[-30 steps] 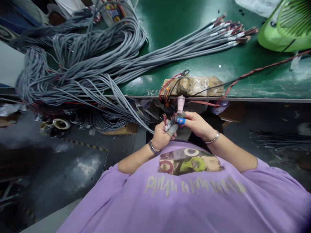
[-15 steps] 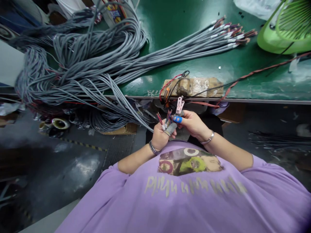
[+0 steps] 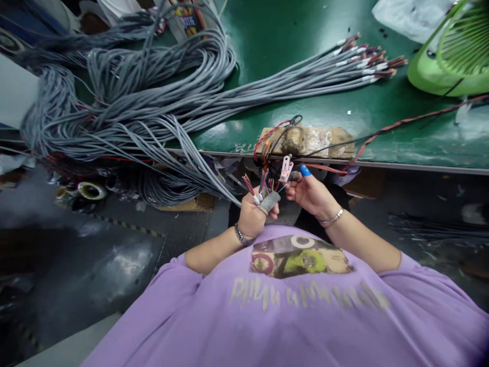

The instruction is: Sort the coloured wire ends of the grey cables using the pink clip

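My left hand (image 3: 252, 218) is closed around the ends of several grey cables (image 3: 221, 189), its thumb wrapped in grey tape. Thin coloured wires (image 3: 249, 185) fan out above that fist, and one green wire (image 3: 282, 187) points toward my right hand (image 3: 314, 198). On the right hand, a blue cover caps the thumb, which is lifted away from the tape-wrapped index finger; the other fingers curl loosely and nothing shows in their grip. Just above the index finger, a pink clothes peg (image 3: 286, 168) stands at the bench edge.
Grey cable bundles (image 3: 153, 109) cover the left of the green bench (image 3: 263, 30), with stripped ends (image 3: 376, 61) pointing right. A wooden block (image 3: 324, 141) with wires sits at the front edge. A green fan (image 3: 428, 71) stands far right. Tape rolls (image 3: 91, 190) lie below the bench.
My right hand has moved slightly right, off the wires, and its blue-capped thumb has lifted away from the index finger. A green wire now sticks out. The left hand keeps its hold.
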Demonstrator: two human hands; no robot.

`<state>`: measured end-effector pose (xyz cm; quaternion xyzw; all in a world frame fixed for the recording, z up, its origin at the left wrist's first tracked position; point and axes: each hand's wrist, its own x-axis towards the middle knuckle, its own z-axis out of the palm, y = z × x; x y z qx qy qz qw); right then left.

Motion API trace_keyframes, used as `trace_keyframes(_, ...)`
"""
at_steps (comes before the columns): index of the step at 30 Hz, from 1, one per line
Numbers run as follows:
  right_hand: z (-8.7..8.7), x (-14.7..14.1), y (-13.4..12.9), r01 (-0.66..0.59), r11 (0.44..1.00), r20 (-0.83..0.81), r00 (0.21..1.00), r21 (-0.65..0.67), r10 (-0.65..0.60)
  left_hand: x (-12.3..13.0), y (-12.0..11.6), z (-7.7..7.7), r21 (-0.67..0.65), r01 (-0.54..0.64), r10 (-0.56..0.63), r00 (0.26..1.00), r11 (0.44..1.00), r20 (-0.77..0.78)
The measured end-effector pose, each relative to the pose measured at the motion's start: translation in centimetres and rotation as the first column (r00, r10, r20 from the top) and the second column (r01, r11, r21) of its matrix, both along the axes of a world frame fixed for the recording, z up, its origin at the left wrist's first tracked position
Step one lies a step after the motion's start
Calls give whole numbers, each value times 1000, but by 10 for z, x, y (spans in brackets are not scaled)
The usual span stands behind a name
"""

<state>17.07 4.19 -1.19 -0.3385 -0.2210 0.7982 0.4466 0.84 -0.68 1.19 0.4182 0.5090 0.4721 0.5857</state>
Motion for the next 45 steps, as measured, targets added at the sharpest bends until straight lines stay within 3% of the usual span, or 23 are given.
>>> trace_keyframes(4, 8, -5, 8, -27, 991, 27, 999, 129, 24, 5, 2, 7, 8, 29, -29, 999, 1000, 25)
trace_keyframes(9, 6, -15, 12, 239, 925, 140, 947, 296, -289, 9, 6, 7, -15, 31, -31, 999, 999, 35)
trace_keyframes(14, 8, -22, 19, 153, 979, 52, 986, 138, -161, 9, 8, 3, -13, 38, -38, 999, 999, 20)
trace_keyframes(17, 13, -26, 21, 178, 983, -8, 984, 54, -178, 9, 8, 0, -13, 40, -40, 999, 999, 4)
trace_keyframes(23, 14, -29, 22, 240, 971, -54, 970, 10, -239, 9, 8, -5, 0, 64, -64, 998, 998, -18)
trace_keyframes(31, 13, -25, 16, 128, 990, -91, 987, -50, -132, 6, 2, -5, 39, 63, -63, 998, 997, 5)
trace_keyframes(38, 20, -17, 13, 37, 999, -61, 997, -34, -39, -2, -5, 6, 106, 2, 10, 993, 994, -115)
trace_keyframes(45, 20, -16, 10, 137, 980, 50, 988, 144, -146, 0, 5, 13, 274, -20, 86, 970, 962, -229)
